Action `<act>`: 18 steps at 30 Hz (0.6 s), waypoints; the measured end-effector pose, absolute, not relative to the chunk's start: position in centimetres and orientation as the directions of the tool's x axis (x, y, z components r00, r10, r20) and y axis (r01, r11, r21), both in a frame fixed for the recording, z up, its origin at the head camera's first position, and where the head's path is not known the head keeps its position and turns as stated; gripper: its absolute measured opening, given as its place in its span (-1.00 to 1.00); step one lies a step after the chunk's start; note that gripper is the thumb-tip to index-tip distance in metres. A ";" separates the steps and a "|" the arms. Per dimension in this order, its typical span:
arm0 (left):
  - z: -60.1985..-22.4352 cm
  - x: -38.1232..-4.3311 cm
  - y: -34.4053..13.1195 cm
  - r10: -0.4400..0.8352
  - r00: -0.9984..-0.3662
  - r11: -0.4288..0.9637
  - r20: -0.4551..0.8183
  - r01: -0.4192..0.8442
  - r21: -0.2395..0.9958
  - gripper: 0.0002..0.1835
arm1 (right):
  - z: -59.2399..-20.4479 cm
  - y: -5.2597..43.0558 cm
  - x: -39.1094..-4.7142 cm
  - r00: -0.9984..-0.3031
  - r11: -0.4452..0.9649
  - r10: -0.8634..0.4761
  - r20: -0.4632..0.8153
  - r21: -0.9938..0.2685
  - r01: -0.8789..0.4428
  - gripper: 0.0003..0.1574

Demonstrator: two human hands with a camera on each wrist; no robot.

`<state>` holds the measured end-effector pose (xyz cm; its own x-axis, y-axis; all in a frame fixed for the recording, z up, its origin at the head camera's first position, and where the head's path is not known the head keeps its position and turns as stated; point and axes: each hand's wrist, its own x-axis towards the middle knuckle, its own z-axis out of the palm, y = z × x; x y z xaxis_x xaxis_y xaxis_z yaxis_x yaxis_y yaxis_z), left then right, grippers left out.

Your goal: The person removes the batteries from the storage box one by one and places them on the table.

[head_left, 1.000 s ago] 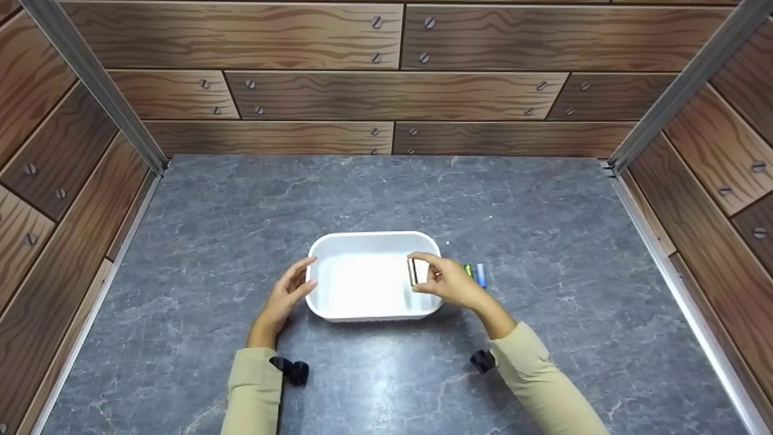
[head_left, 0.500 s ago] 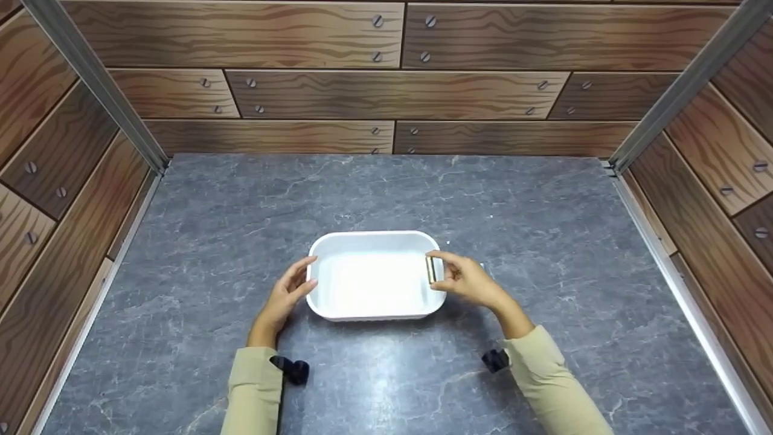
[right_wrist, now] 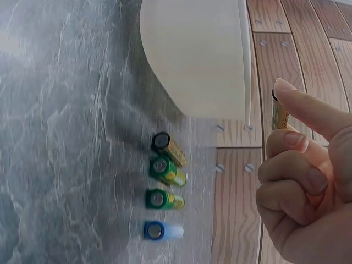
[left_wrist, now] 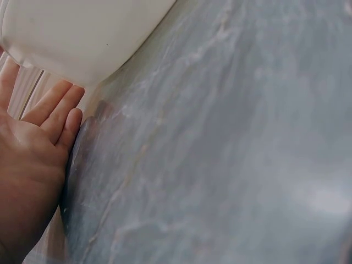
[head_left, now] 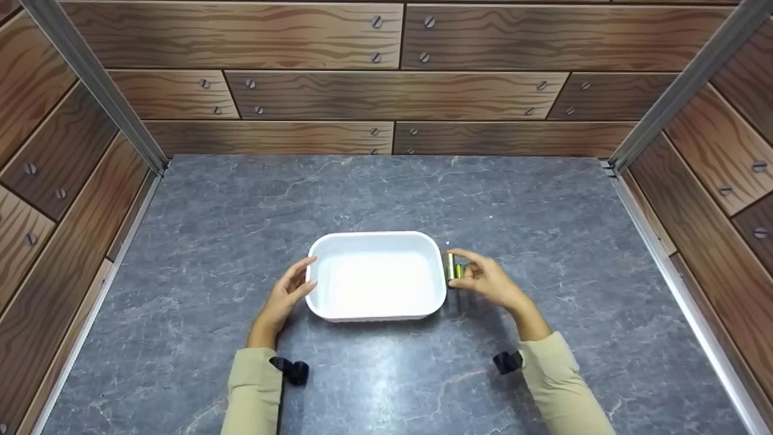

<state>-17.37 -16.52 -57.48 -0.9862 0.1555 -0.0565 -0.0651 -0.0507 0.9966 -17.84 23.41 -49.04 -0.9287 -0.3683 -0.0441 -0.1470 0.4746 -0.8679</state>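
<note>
My right hand (head_left: 492, 283) pinches a black-and-gold battery (right_wrist: 279, 114) between thumb and index finger, the other fingers curled in. It is above the table, just past the right end of a white plastic tub (head_left: 374, 238). Below it, a second black-and-gold battery (right_wrist: 168, 147), two green batteries (right_wrist: 165, 168) and a blue battery (right_wrist: 159, 230) lie in a row on the table; my hand hides most of them in the head view. My left hand (head_left: 287, 296) rests with extended fingers at the tub's left rim. Nothing shows inside the tub in the head view.
The grey marbled tabletop (head_left: 386, 193) is bounded by wood-patterned walls (head_left: 386, 93) at the back and both sides. Metal posts (head_left: 99, 90) stand in the back corners. A black wrist camera (head_left: 293, 370) sits at the left cuff, another at the right.
My right hand has moved right, from over the tub to beyond its right rim, still pinching the battery. The left hand and the tub have stayed in place.
</note>
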 end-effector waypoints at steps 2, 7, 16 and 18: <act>-57.4 -17.4 -16.5 0.156 -0.986 -0.050 -0.053 -0.062 0.997 -0.42 | -49.1 23.8 -17.8 -0.933 0.478 -0.357 -0.040 -0.866 -0.146 -0.21; -57.3 -17.3 -16.5 0.149 -0.987 -0.035 -0.062 -0.068 0.997 -0.43 | -49.4 24.6 -17.8 -0.946 0.490 -0.321 -0.052 -0.863 -0.119 -0.21; -57.4 -17.4 -16.6 0.156 -0.985 -0.029 -0.079 -0.084 0.996 -0.42 | -50.2 25.7 -18.0 -0.951 0.500 -0.294 -0.095 -0.864 -0.068 -0.21; -57.5 -17.4 -16.6 0.155 -0.985 -0.029 -0.077 -0.082 0.996 -0.42 | -50.3 26.0 -18.0 -0.951 0.504 -0.291 -0.102 -0.861 -0.062 -0.21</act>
<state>-17.43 -16.56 -57.47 -0.9849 0.1552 -0.0766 -0.0821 -0.0294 0.9962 -18.01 26.03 -50.35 -0.9512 -0.2913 -0.1019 -0.0622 0.5044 -0.8612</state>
